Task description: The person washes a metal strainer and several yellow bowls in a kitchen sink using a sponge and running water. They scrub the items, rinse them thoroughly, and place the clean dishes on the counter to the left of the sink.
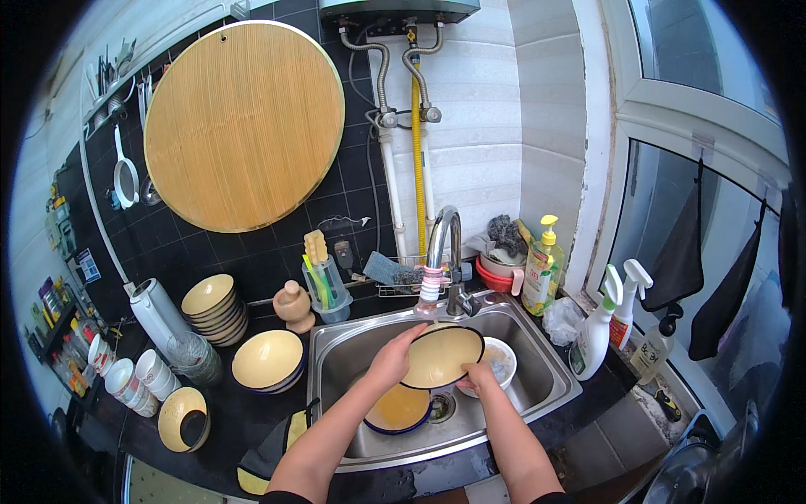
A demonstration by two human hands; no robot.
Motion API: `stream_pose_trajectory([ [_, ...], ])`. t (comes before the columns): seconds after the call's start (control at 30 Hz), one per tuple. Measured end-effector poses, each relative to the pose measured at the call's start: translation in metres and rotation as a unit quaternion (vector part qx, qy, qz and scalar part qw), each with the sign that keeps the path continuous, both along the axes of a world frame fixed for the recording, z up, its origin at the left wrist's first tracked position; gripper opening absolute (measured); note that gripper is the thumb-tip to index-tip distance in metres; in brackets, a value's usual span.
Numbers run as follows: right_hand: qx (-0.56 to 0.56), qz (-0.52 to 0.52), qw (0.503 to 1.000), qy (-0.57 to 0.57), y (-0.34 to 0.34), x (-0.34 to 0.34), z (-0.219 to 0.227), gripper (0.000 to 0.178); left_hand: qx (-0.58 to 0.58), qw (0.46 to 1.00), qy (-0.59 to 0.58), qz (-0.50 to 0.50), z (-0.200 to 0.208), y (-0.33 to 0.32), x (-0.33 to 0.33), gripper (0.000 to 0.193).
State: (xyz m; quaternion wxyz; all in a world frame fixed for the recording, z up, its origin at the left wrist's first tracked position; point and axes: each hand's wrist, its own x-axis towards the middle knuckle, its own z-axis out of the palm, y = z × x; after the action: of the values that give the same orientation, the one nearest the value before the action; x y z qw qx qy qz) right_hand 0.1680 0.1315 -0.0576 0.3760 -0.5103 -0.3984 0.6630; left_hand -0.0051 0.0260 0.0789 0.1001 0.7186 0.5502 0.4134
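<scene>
Over the steel sink (pixel 336 370), just below the faucet (pixel 445 244), I hold a cream bowl (pixel 443 357) with a dark rim, tilted so its inside faces me. My left hand (pixel 391 356) grips its left edge. The fingers of my right hand (pixel 481 378) are closed on its lower right rim. Beneath it in the sink lies a yellowish dish (pixel 399 410) with a blue rim, partly covered by the held bowl. A white bowl (pixel 501 363) with something pale inside stands at the sink's right, partly behind my right hand. The drain (pixel 442 408) shows between them.
Left of the sink stand cream bowls (pixel 269 359), a taller bowl stack (pixel 211 307), a wooden jar (pixel 294 307) and a utensil cup (pixel 333 294). Right of it are a yellow-pump soap bottle (pixel 544 269) and spray bottles (pixel 594 336). A dark cloth (pixel 273 449) lies near the front edge.
</scene>
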Motion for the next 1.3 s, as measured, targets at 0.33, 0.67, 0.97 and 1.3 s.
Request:
stream_pose_trajectory([
  [0.33,-0.001,0.008,0.999,0.052,-0.006,-0.003,0.011,0.024,-0.021,0.999,-0.044,-0.004,-0.007,0.023,-0.016,0.045],
  [0.67,0.041,0.174,0.983,-0.040,-0.012,-0.013,0.012,0.022,-0.039,0.995,-0.057,0.068,-0.001,-0.016,-0.042,0.041],
  [0.97,0.056,0.129,0.990,-0.010,-0.012,-0.013,0.012,0.023,-0.021,0.997,-0.019,0.071,-0.003,-0.016,-0.040,0.041],
  [1.3,0.074,0.241,0.967,-0.022,-0.024,-0.017,0.022,0.027,0.014,0.977,0.160,0.141,0.020,-0.044,-0.049,0.048],
])
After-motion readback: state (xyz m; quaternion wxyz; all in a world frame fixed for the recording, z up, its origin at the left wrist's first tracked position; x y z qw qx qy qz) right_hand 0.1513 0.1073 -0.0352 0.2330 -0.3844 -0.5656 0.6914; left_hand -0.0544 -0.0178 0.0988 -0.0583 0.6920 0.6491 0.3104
